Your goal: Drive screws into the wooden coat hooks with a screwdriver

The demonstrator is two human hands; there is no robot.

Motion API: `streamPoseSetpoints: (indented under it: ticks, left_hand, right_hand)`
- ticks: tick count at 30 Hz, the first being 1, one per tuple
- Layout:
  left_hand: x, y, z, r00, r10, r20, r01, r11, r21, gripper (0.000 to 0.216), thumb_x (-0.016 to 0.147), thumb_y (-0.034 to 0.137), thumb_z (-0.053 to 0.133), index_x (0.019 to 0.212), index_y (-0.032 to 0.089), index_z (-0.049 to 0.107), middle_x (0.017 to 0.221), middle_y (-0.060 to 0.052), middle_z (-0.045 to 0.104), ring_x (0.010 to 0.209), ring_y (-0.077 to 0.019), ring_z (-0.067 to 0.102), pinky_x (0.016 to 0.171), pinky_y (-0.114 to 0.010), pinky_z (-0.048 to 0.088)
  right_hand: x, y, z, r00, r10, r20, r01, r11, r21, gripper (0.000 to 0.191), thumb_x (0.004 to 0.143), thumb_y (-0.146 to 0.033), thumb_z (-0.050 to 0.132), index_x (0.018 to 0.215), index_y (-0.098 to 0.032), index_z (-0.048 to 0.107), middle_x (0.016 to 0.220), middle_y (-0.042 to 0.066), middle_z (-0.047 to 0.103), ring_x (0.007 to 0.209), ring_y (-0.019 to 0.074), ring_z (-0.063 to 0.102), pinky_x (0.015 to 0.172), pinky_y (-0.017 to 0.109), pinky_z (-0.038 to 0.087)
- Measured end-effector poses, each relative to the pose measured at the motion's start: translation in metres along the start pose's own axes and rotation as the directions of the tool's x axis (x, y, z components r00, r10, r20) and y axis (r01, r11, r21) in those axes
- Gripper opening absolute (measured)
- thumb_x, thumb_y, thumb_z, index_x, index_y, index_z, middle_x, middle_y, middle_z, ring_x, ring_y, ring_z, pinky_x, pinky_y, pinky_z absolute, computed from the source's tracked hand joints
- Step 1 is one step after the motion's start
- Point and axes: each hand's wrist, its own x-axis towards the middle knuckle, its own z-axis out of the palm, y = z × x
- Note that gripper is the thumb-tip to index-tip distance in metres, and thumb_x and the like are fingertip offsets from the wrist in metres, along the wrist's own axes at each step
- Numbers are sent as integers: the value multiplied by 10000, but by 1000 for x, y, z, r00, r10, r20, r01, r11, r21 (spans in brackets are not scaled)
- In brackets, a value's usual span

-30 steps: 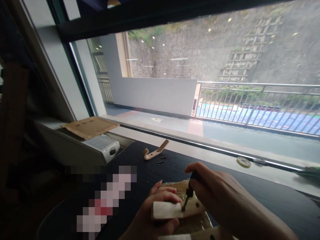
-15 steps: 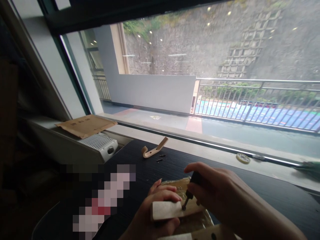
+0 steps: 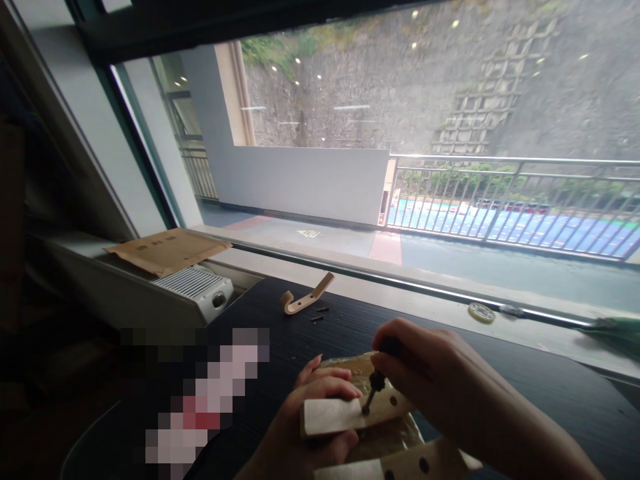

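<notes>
My left hand is wrapped round the near end of a pale wooden hook, fingers above and thumb below. A black-handled screwdriver is gripped in my right hand. Its shaft slants down to the left, and the tip sits at a hole in the wood. Another hole shows beside my right fingers. Beneath the wood lies a brown block wrapped in clear film. At the bottom edge is a second pale wooden piece with dark holes, partly cut off by the frame.
Farther back on the black table lies a curved wooden hook with two screws near it. A tape roll is on the window sill. To the left, a brown envelope rests on a white slatted unit.
My right hand has turned on the screwdriver handle, its fingers now curled more closely round it. The second hole has come into view. My left hand stays on the wooden hook.
</notes>
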Motion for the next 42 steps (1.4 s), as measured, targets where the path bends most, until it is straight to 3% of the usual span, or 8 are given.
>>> streamPoseSetpoints:
  ticks: [7, 11, 17, 24, 28, 31, 36, 42]
  left_hand:
    - [-2, -2, 2, 999, 31, -12, -31, 999, -26, 387, 642, 140, 669, 998, 272, 594, 1061, 5, 685, 1131, -233, 564, 1135, -433, 140]
    - [-1, -2, 2, 999, 18, -28, -19, 999, -26, 380, 630, 141, 676, 982, 263, 603, 1030, -2, 693, 1121, -242, 570, 1134, -439, 149]
    - [-1, -4, 0, 999, 51, -6, -51, 999, 14, 377, 664, 145, 687, 1010, 261, 594, 1038, -8, 695, 1137, -241, 563, 1126, -434, 170]
    - [-1, 3, -1, 1000, 4, 8, -4, 1000, -26, 373, 674, 137, 685, 1005, 281, 593, 1123, 1, 658, 1172, -238, 537, 1134, -441, 134]
    - [-1, 9, -2, 1000, 7, -1, -7, 999, -45, 365, 682, 130, 668, 1005, 278, 582, 1126, -5, 656, 1168, -241, 541, 1137, -457, 124]
    - [-1, 12, -2, 1000, 7, -21, -8, 999, -42, 364, 672, 108, 663, 989, 265, 580, 1107, -14, 661, 1150, -238, 554, 1138, -455, 134]
    - [-1, 11, -1, 1000, 9, -30, -10, 999, -39, 370, 660, 108, 675, 990, 252, 588, 1091, -25, 668, 1124, -247, 572, 1133, -457, 158]
    - [-2, 5, 2, 999, 30, -44, -31, 999, -23, 398, 661, 91, 684, 1002, 274, 591, 1077, 7, 674, 1158, -229, 548, 1138, -442, 140]
  right_hand:
    - [-5, -9, -8, 998, -59, -3, 59, 998, 18, 151, 921, -285, 477, 932, -259, 625, 709, -39, 610, 588, 93, 495, 536, 205, 360]
    - [-4, -8, -11, 993, -117, 19, 117, 993, 30, 172, 926, -248, 466, 846, -230, 618, 724, -32, 602, 618, 92, 498, 566, 207, 368]
    - [0, 1, -7, 999, -33, -22, 32, 999, -28, 205, 922, -321, 475, 780, -211, 575, 657, -41, 578, 569, 90, 451, 517, 216, 334]
    - [-3, -5, -3, 994, -78, -70, 74, 996, -55, 156, 908, -293, 503, 781, -229, 565, 649, -63, 546, 570, 83, 427, 531, 218, 318]
    - [-5, -12, -5, 993, -118, -18, 119, 993, 14, 122, 923, -252, 484, 909, -266, 604, 752, -63, 592, 629, 78, 484, 574, 210, 339]
    - [-4, -15, -4, 991, -130, 7, 130, 991, 18, 142, 928, -235, 475, 845, -242, 591, 746, -57, 582, 637, 78, 479, 578, 208, 339]
    - [-3, -11, 1, 996, -90, -22, 90, 996, -20, 199, 914, -260, 492, 722, -211, 515, 631, -64, 517, 562, 78, 409, 520, 210, 307]
    - [3, -6, 4, 997, -38, -73, 36, 999, -35, 171, 910, -318, 486, 792, -222, 562, 649, -61, 573, 557, 84, 442, 518, 221, 308]
